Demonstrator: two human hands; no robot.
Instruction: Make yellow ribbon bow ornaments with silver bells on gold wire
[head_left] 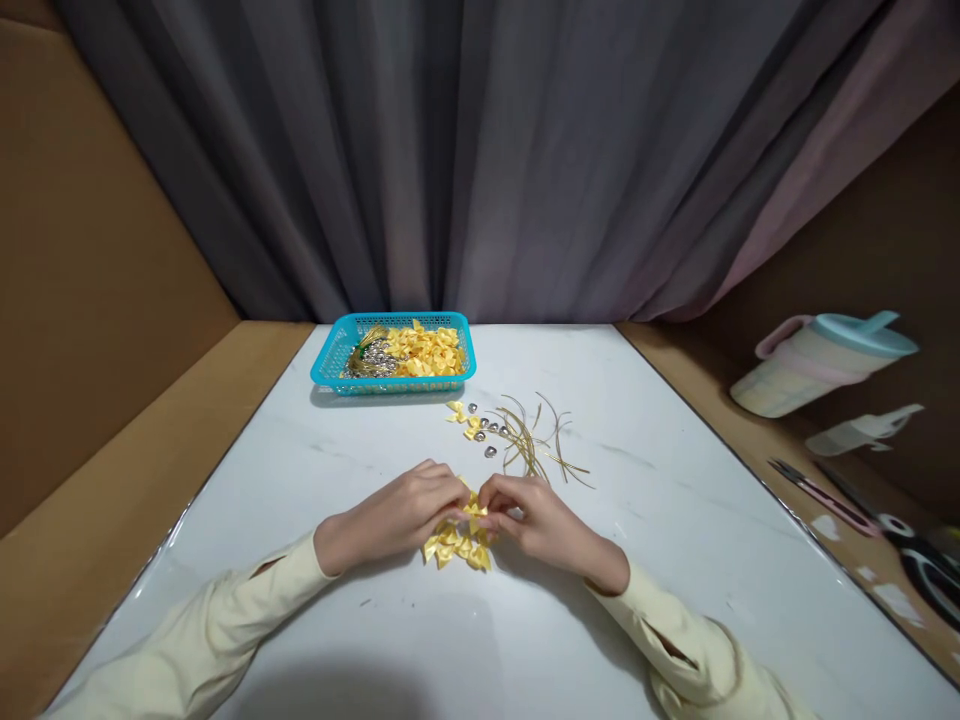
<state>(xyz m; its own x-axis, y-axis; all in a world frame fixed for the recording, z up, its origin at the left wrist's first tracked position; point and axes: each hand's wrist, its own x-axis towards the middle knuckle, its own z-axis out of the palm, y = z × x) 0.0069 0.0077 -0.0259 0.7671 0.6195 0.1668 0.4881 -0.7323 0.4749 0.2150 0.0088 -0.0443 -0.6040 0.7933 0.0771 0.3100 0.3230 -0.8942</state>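
My left hand [420, 505] and my right hand [532, 515] meet over the middle of the table, fingers pinched together. Between the fingertips is a yellow satin ribbon bow [475, 513], gripped from both sides. Below it lies a small pile of similar yellow bows [454, 547]. Just beyond my hands are several silver bells or beads [490, 452], two or so loose yellow bows [471, 428] and a loose spread of thin gold ties [529, 445]. Whether a gold tie is also in my fingers is hidden.
A blue plastic basket [319, 375] at the back holds yellow bows, silver pieces and gold ties. On the right-hand cardboard stand a tumbler [817, 365] with a blue lid, a small squeeze bottle [855, 435], pink-handled snips [832, 500] and black-handled scissors [926, 565]. A grey curtain [465, 160] hangs behind.
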